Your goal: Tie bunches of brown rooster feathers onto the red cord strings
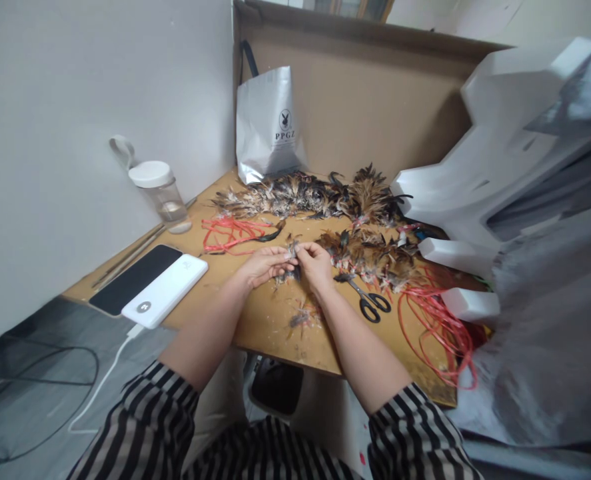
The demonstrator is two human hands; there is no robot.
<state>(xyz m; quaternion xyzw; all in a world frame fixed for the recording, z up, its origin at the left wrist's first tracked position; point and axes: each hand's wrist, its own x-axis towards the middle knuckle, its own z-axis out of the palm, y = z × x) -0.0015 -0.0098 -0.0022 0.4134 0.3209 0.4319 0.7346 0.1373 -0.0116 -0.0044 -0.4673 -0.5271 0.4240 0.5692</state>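
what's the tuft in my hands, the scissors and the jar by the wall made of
Tuft: real-looking feathers, brown and dark, with soft frayed barbs. Scissors: dull grey blades, likely steel; black handles, probably plastic. Jar: see-through wall, glass or clear plastic; matte white lid, likely plastic.

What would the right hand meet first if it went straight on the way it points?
The right hand points up and left, so first comes the small feather bunch that both hands pinch, then the left hand. Farther on lies the red cord, though depth is unclear.
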